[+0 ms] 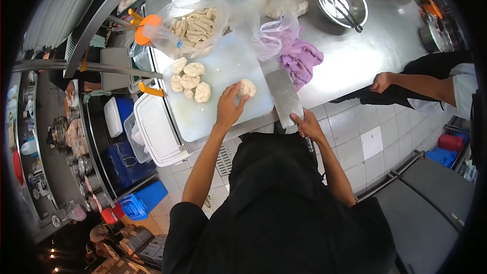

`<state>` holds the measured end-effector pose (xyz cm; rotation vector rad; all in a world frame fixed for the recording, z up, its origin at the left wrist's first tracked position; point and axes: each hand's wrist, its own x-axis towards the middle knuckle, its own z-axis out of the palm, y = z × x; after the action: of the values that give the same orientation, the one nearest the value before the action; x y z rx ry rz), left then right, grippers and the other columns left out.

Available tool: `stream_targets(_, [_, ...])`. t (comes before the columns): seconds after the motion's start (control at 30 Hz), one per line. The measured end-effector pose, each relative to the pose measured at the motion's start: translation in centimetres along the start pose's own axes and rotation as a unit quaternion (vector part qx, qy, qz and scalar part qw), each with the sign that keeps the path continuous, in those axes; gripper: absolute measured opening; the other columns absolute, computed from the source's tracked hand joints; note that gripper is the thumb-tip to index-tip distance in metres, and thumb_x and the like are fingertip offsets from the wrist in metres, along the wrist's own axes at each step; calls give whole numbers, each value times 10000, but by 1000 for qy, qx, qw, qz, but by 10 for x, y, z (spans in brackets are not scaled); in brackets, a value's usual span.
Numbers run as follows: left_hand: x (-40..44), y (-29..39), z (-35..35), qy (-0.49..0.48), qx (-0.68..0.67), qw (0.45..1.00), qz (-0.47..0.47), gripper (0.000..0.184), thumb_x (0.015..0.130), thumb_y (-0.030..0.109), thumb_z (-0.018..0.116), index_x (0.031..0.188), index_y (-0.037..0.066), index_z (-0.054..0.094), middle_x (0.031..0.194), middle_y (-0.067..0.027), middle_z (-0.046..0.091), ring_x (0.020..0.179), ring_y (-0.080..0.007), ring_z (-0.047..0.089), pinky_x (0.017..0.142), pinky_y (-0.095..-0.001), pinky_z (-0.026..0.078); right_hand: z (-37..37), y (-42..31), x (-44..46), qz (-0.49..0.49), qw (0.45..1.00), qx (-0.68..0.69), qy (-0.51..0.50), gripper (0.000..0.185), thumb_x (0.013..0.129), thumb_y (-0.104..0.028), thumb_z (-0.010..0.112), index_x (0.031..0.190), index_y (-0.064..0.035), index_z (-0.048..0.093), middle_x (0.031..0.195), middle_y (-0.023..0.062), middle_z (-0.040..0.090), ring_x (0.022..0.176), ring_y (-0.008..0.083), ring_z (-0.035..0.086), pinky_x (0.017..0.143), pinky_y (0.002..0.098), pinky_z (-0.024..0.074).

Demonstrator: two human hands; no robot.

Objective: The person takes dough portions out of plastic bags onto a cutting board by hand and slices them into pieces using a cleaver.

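Note:
My left hand (231, 103) rests on the white cutting board (223, 66), its fingers and thumb curled against one side of a pale, rough lump (247, 88) that looks like coated food. Several similar lumps (190, 81) lie grouped on the board, to the left of that hand. My right hand (308, 126) grips the handle of a cleaver (285, 94). Its broad blade lies flat-side up past the board's right edge, apart from the lump. Behind the lumps, an open plastic bag (219, 7) holds many pale, coated strips (195, 25).
A purple cloth (300, 61) lies beyond the blade, near another plastic bag (274, 7). A metal bowl (342, 1) with tongs inside stands at the back. On the right, another person's hand (381, 82) is close to the counter edge. A lidded white bin (157, 129) sits left.

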<state>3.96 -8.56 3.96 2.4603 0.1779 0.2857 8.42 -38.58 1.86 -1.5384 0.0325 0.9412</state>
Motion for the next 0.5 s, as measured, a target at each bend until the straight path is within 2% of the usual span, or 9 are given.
stream_targets(0.1, [-6,10,2,-5,-23,999,-35,492,857,284,714,1263,33,595,1239,-132,614,1114,-331,584,944,-407,462,3,17,0,-11,999,42,7,382,965,-298,627,1197,-7,538,640,22,555,377,67,415,340,248,344])
stream_targets(0.17, [-11,14,-2,5,47,998,36,424,851,247,719,1213,44,629,1194,-116,636,1078,-313,598,919,-401,468,5,18,0,-11,999,42,6,389,963,-295,630,1204,-6,534,633,23,550,378,70,417,340,250,343])
stream_targets(0.23, [-10,16,-5,0,36,999,18,372,850,227,716,1172,52,651,1155,-111,649,1066,-304,600,906,-396,469,8,12,1,-13,999,43,5,395,961,-292,633,1211,-4,529,626,23,544,379,73,420,340,252,342])
stream_targets(0.37, [-6,13,-3,-15,-2,1000,-9,247,841,182,715,1063,75,706,1045,-89,677,1009,-285,602,876,-386,469,15,-8,6,-24,999,-24,-28,403,960,-276,632,1240,-11,519,598,15,526,378,79,419,341,256,336])
stream_targets(0.5, [-4,14,-6,-29,47,998,2,257,836,210,723,1060,85,718,1042,-90,690,956,-288,596,848,-377,475,13,-12,14,-13,998,-43,-47,407,958,-259,633,1261,-15,514,586,6,512,375,75,404,343,257,333])
